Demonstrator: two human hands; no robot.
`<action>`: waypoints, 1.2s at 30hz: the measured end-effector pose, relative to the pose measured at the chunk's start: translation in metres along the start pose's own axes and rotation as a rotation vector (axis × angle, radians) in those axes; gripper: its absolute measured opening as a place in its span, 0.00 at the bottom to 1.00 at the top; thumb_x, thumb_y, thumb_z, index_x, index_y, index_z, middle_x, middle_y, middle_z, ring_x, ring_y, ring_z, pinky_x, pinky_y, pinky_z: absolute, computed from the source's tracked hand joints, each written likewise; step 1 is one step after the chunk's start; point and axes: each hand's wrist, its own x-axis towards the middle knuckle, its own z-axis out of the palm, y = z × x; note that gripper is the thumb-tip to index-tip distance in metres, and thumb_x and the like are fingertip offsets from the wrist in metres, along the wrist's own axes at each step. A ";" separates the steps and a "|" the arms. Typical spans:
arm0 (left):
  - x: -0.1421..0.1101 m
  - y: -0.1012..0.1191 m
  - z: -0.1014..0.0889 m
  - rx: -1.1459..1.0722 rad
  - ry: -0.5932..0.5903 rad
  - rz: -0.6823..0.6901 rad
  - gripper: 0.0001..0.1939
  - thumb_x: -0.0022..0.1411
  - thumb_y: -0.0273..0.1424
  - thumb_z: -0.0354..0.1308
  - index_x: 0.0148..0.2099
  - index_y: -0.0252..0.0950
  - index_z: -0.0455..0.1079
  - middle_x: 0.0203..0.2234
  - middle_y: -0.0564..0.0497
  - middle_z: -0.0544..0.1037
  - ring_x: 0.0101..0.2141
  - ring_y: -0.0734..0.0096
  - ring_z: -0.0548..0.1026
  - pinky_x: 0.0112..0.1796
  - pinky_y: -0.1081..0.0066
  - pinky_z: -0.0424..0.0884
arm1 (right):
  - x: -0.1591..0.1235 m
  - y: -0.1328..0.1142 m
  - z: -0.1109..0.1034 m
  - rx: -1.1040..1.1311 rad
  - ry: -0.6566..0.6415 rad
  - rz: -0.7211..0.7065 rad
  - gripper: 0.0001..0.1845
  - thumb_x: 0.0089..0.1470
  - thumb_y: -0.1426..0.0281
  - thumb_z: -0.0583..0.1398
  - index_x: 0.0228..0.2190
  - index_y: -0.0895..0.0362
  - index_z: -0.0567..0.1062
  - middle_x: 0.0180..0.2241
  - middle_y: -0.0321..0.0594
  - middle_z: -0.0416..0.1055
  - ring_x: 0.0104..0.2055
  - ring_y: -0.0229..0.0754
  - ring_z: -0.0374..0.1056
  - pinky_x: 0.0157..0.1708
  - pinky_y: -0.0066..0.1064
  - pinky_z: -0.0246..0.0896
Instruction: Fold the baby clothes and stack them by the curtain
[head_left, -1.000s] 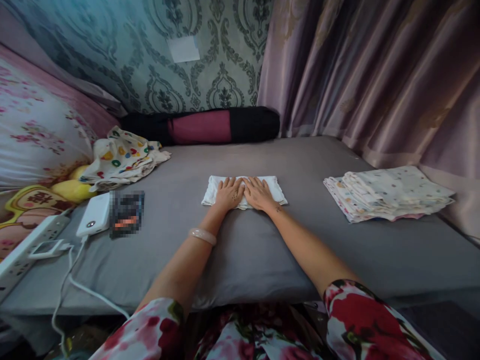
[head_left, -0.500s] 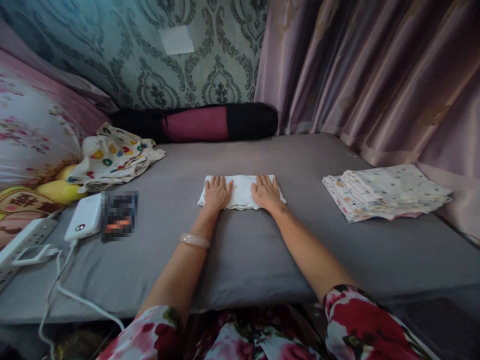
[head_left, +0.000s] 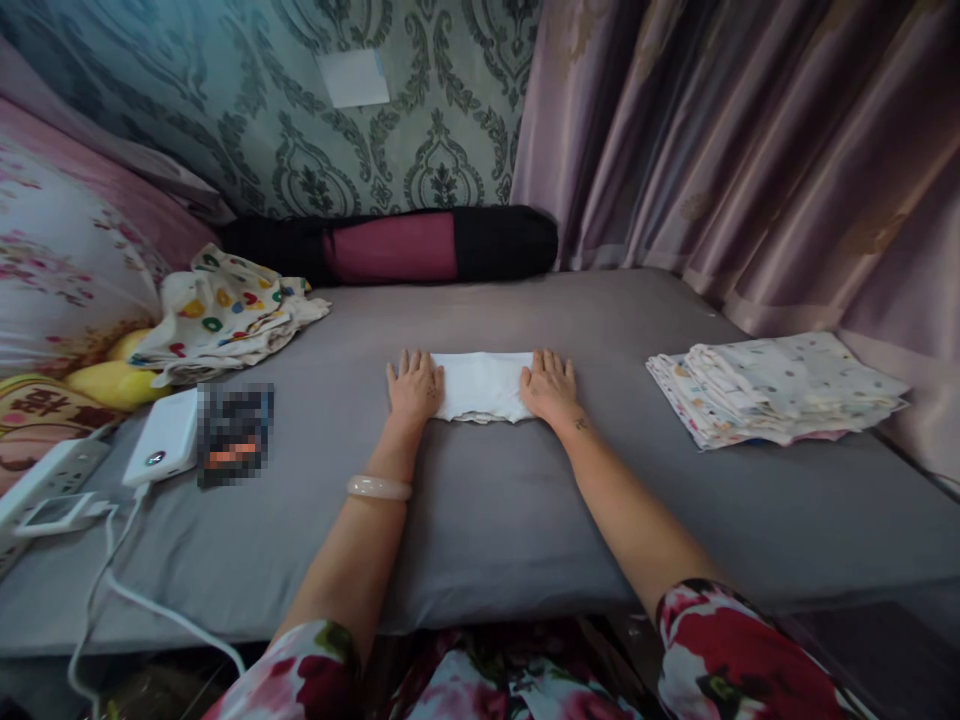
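Note:
A folded white cloth [head_left: 484, 385] lies flat in front of me, its near edge slightly wavy. My left hand [head_left: 414, 387] rests palm down over the cloth's left end, fingers stretched out. Over the right end lies my right hand [head_left: 550, 383], also flat with its fingers extended. Between the hands the middle of the cloth shows. To the right sits a stack of folded patterned cloths [head_left: 780, 390], apart from both hands.
A crumpled patterned cloth [head_left: 225, 310], a white power bank [head_left: 163, 435], a blurred dark item [head_left: 236, 435] and a power strip [head_left: 52, 485] with cables are at left. A black and maroon long bag [head_left: 394, 245] lies along the wall. Curtains [head_left: 750, 150] hang at right.
Both hands have slid outward, the left one leftward and the right one rightward, to the ends of the white cloth. More of its middle is now visible.

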 end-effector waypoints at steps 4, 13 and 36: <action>0.001 0.009 -0.004 0.015 0.107 0.104 0.29 0.71 0.39 0.34 0.65 0.32 0.59 0.64 0.42 0.61 0.66 0.55 0.51 0.64 0.49 0.44 | -0.002 -0.006 -0.008 -0.003 0.094 -0.106 0.30 0.64 0.65 0.43 0.62 0.67 0.59 0.66 0.57 0.51 0.68 0.55 0.45 0.64 0.51 0.35; 0.003 0.009 0.009 0.043 -0.112 0.175 0.28 0.71 0.41 0.35 0.64 0.33 0.59 0.64 0.40 0.61 0.64 0.53 0.55 0.62 0.53 0.53 | 0.001 -0.005 0.001 0.012 -0.106 -0.128 0.31 0.66 0.62 0.41 0.63 0.66 0.59 0.65 0.54 0.54 0.68 0.53 0.45 0.65 0.45 0.38; -0.005 0.029 0.008 -0.049 -0.144 0.280 0.28 0.71 0.42 0.35 0.67 0.35 0.55 0.64 0.42 0.61 0.65 0.56 0.56 0.63 0.53 0.51 | -0.003 -0.023 0.001 0.059 -0.116 -0.207 0.30 0.66 0.63 0.40 0.64 0.63 0.57 0.65 0.52 0.54 0.67 0.52 0.47 0.65 0.48 0.36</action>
